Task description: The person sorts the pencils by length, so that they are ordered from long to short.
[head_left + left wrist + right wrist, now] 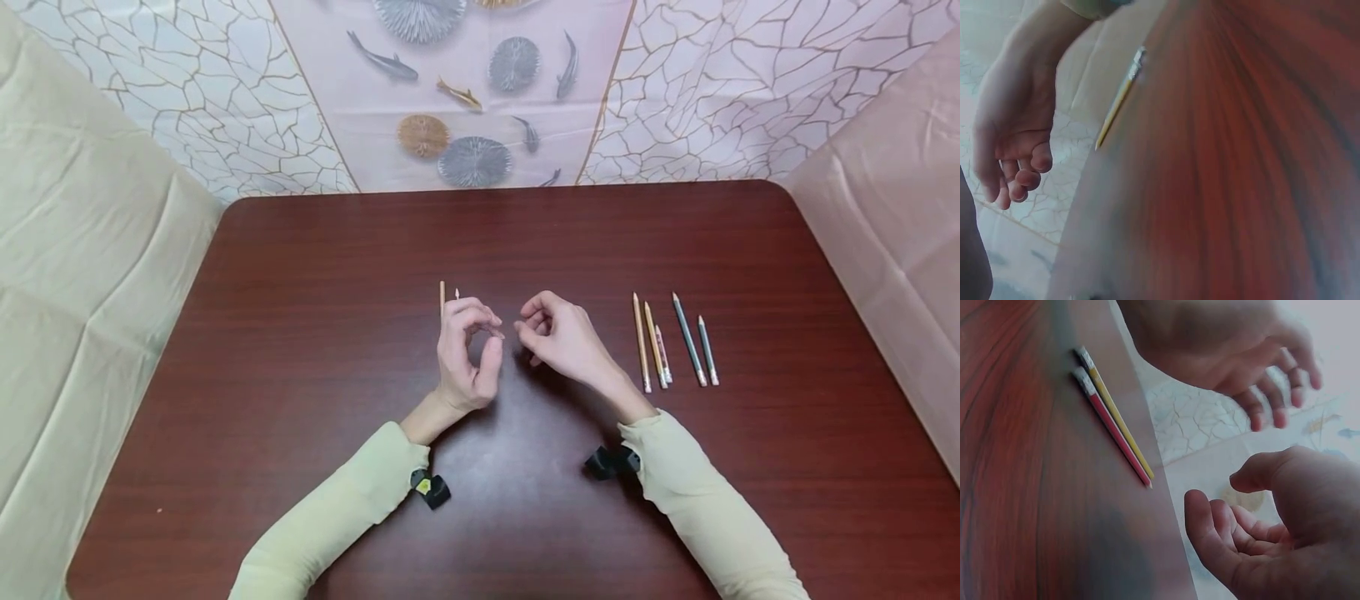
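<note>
My left hand (467, 354) hovers over the middle of the table, fingers loosely bent and nothing between them. Facing it across a small gap is my right hand (566, 337), also loosely curled and holding nothing. Partly hidden behind the left hand lie two pencils; in the head view a tan pencil (442, 293) and a pale tip (457, 293) show. The right wrist view shows this pair as a red pencil (1115, 428) beside a yellow pencil (1124, 424). To the right of the right hand lie two yellow pencils, a short red pencil (663, 354) and two blue pencils.
The dark red-brown table (300, 275) has rounded far corners. A patterned cloth (480, 100) hangs behind it, with beige cloth (885, 233) at both sides. Black straps (431, 487) sit at both cuffs.
</note>
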Tool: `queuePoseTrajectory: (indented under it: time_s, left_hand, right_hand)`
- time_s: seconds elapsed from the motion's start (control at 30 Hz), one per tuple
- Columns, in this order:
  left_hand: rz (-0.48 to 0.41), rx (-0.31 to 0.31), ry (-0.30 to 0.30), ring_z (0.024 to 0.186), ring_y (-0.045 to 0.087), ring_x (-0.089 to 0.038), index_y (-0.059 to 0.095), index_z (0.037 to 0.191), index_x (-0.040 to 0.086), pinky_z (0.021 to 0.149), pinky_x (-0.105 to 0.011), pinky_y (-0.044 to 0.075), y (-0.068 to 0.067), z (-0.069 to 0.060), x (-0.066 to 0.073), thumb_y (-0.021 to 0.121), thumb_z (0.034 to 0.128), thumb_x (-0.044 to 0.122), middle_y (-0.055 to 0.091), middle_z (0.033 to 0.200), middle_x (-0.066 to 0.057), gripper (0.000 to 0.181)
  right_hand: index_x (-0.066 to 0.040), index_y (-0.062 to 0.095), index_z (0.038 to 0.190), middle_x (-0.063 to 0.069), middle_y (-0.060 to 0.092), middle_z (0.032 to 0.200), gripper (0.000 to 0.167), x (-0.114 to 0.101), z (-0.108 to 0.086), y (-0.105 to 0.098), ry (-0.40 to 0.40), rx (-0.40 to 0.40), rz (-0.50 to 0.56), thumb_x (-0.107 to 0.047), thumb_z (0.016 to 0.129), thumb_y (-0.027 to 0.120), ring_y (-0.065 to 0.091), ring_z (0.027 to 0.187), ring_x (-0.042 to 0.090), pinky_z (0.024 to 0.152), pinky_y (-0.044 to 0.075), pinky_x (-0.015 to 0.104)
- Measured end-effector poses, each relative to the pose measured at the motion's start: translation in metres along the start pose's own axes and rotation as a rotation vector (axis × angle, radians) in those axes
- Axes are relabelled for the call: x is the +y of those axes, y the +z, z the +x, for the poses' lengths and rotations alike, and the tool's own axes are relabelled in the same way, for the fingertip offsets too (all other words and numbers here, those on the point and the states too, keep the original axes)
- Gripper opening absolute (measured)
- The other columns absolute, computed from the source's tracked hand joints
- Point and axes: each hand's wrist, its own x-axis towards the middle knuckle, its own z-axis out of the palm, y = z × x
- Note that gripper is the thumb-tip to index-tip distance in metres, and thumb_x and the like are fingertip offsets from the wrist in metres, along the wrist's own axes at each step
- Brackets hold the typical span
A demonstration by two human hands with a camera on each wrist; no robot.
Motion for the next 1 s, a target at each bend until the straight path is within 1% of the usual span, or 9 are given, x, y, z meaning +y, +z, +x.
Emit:
queuePoseTrajectory:
  time_s: [0.17,0.33,0.4,0.43,0.5,0.63,0.77,0.87,1.0]
  left_hand:
    - [-0.175,0.028,-0.241,0.074,0.058,-0.037,0.046,0.106,-0.014,0.055,-0.036,0.055,0.011,0.000,0.002,0.048,0.0916,0.005,0.046,0.097,-0.026,0.024]
    - [-0.317,0.014,-0.436,0.072,0.062,-0.042,0.040,0.116,-0.014,0.050,-0.042,0.055,0.024,0.001,0.005,0.051,0.0946,0.001,0.045,0.105,-0.032,0.029]
    - [-0.365,0.008,-0.498,0.069,0.062,-0.047,0.038,0.119,-0.014,0.048,-0.042,0.055,0.030,0.001,0.006,0.053,0.0946,0.001,0.044,0.107,-0.035,0.032]
    - [-0.380,0.006,-0.528,0.069,0.062,-0.048,0.038,0.120,-0.013,0.048,-0.042,0.055,0.032,0.001,0.006,0.054,0.0943,0.000,0.045,0.108,-0.033,0.033]
    - [-0.391,0.011,-0.598,0.067,0.062,-0.050,0.039,0.121,-0.011,0.046,-0.046,0.054,0.037,0.002,0.007,0.055,0.0925,-0.002,0.048,0.106,-0.029,0.034]
    - [-0.361,0.016,-0.759,0.068,0.063,-0.053,0.044,0.122,-0.003,0.045,-0.049,0.054,0.045,0.003,0.008,0.057,0.0908,-0.008,0.054,0.104,-0.014,0.035]
    - [-0.335,-0.002,-0.905,0.072,0.064,-0.057,0.045,0.124,0.000,0.048,-0.048,0.055,0.052,0.004,0.009,0.059,0.0907,-0.010,0.055,0.105,-0.019,0.038]
    - [-0.326,-0.022,-1.007,0.073,0.066,-0.055,0.046,0.123,0.003,0.049,-0.051,0.055,0.058,0.005,0.009,0.060,0.0906,-0.009,0.057,0.106,-0.023,0.038]
    - [-0.298,-0.050,-1.138,0.072,0.069,-0.049,0.049,0.118,0.008,0.049,-0.050,0.055,0.069,0.008,0.011,0.061,0.0899,-0.007,0.062,0.099,-0.018,0.035]
  right_hand:
    - [0.004,0.059,0.100,0.011,0.066,0.076,0.016,0.008,-0.006,-0.016,0.003,0.044,-0.016,-0.003,0.089,0.067,0.064,0.050,0.020,0.048,0.055,0.036]
    - [0.004,0.058,0.100,0.012,0.066,0.078,0.015,0.016,-0.014,-0.036,0.031,0.080,-0.031,-0.002,0.089,0.066,0.064,0.052,0.023,0.050,0.055,0.042]
    - [0.005,0.057,0.101,0.014,0.066,0.080,0.015,0.019,-0.017,-0.044,0.041,0.088,-0.032,-0.001,0.090,0.066,0.064,0.053,0.024,0.050,0.055,0.043]
    - [0.005,0.057,0.101,0.014,0.066,0.080,0.016,0.021,-0.019,-0.048,0.046,0.091,-0.034,-0.001,0.090,0.065,0.065,0.054,0.025,0.050,0.056,0.043]
    - [0.006,0.057,0.102,0.015,0.066,0.081,0.016,0.024,-0.022,-0.056,0.054,0.101,-0.043,-0.001,0.090,0.065,0.065,0.054,0.024,0.051,0.056,0.043]
    - [0.007,0.056,0.104,0.019,0.067,0.085,0.018,0.029,-0.027,-0.069,0.081,0.113,-0.050,-0.001,0.091,0.064,0.065,0.053,0.021,0.052,0.056,0.044]
    - [0.008,0.055,0.107,0.021,0.068,0.089,0.020,0.032,-0.031,-0.076,0.120,0.117,-0.049,-0.002,0.092,0.063,0.066,0.054,0.019,0.053,0.056,0.044]
    - [0.009,0.054,0.109,0.023,0.067,0.090,0.022,0.035,-0.035,-0.082,0.147,0.125,-0.048,-0.003,0.092,0.063,0.065,0.053,0.017,0.053,0.056,0.043]
    - [0.010,0.053,0.111,0.027,0.067,0.093,0.024,0.039,-0.041,-0.091,0.167,0.147,-0.038,-0.002,0.093,0.063,0.067,0.053,0.020,0.051,0.056,0.042]
